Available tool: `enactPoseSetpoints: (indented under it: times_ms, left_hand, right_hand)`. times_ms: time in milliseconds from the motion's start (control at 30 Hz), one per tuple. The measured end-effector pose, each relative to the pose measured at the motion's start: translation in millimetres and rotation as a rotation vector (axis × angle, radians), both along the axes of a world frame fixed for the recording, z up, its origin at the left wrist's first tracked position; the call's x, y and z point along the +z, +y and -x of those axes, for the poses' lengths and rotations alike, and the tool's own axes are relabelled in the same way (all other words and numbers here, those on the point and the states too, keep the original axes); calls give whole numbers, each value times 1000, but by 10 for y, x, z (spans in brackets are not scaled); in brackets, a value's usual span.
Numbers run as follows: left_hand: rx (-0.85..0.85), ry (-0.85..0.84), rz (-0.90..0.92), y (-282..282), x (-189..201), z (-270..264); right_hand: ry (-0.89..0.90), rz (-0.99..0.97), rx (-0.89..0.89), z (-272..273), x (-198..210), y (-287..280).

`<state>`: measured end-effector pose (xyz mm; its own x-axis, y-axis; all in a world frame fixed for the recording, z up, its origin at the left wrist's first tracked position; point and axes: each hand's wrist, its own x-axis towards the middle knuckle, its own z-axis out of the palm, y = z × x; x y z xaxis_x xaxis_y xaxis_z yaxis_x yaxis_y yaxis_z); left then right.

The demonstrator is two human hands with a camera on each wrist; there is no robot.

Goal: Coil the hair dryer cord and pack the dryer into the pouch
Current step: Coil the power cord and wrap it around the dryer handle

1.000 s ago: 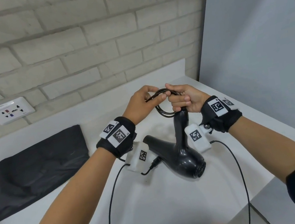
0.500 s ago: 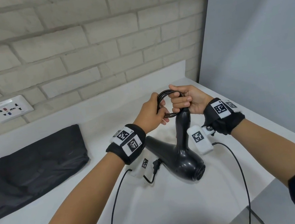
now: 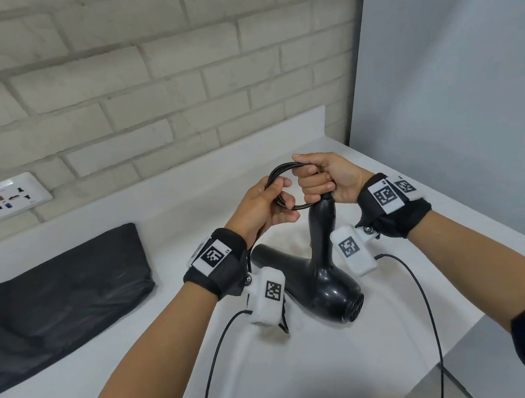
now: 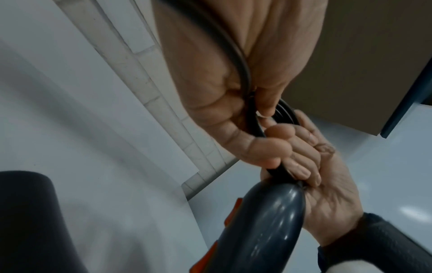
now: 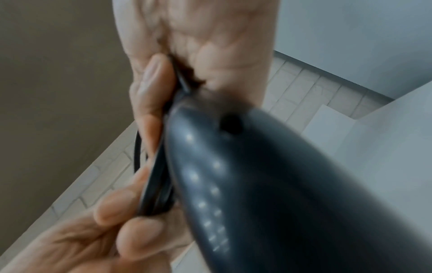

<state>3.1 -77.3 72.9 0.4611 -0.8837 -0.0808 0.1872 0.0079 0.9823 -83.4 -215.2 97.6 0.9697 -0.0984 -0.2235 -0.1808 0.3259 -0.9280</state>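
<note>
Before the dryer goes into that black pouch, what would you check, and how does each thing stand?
1. Coil held: ok, left hand and right hand both grip it.
2. Cord fully wound: not ok, a length with the plug hangs below the left wrist.
3. Dryer under control: ok, the right hand holds its handle end.
4. Pouch within reach: ok, flat on the counter, left of the hands.
5. Pouch mouth open: cannot tell.
</note>
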Motion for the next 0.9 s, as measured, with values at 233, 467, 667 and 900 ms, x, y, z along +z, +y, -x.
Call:
enactPoseSetpoints:
  times_ms: [233, 467, 667, 900]
  left_hand:
    - [-60, -295, -97, 151, 142, -149]
    - [122, -515, -77, 203, 430, -361]
    - [15, -537, -207, 391, 200, -396]
    - [8, -426, -409, 1156, -494, -517]
  right_hand:
    - [-33, 139, -10, 11, 5, 24]
    - [-9, 207, 51, -42, 31, 117]
    - [5, 74, 37, -77, 13, 52]
    - [-68, -49, 91, 14, -63, -148]
